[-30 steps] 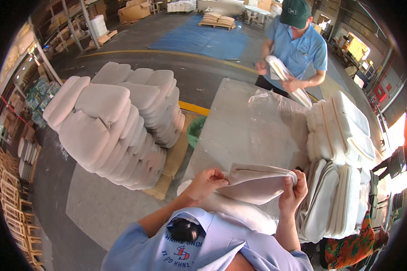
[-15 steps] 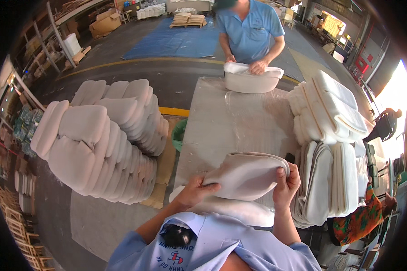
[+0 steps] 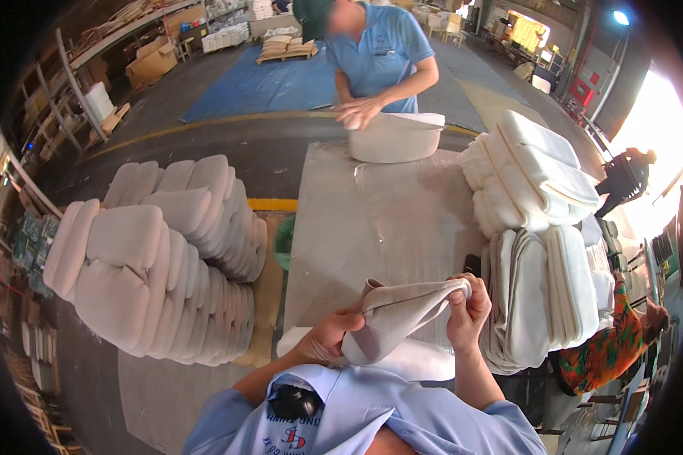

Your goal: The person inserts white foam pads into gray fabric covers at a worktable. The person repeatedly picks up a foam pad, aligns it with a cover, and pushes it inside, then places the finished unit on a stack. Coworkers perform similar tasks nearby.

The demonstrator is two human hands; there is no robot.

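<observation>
I hold a light beige fabric cover (image 3: pixel 402 315) above the near edge of the table (image 3: pixel 341 227). My left hand (image 3: pixel 332 331) is closed on its left side, with the thumb on top. At its upper right corner, my right hand (image 3: pixel 469 309) pinches the edge between thumb and fingers. The cloth stretches between both hands, with a fold along its upper edge. Beneath it lies a white pad (image 3: pixel 425 365), partly hidden by the cover and my arms. Across the table, a co-worker's hands (image 3: pixel 361 114) rest on a padded pale cushion (image 3: pixel 396 142).
Tall stacks of pale cushions (image 3: pixel 121 296) stand at left, beside a green bin (image 3: pixel 284 243). To the right are piled white pads (image 3: pixel 535 171) and folded beige covers (image 3: pixel 516 296). Another person in a patterned orange top (image 3: pixel 603 345) is at far right.
The cover has gone from lying broad and flat between my hands to being twisted and pulled narrower toward the right. The co-worker's hands have moved to the left end of their cushion.
</observation>
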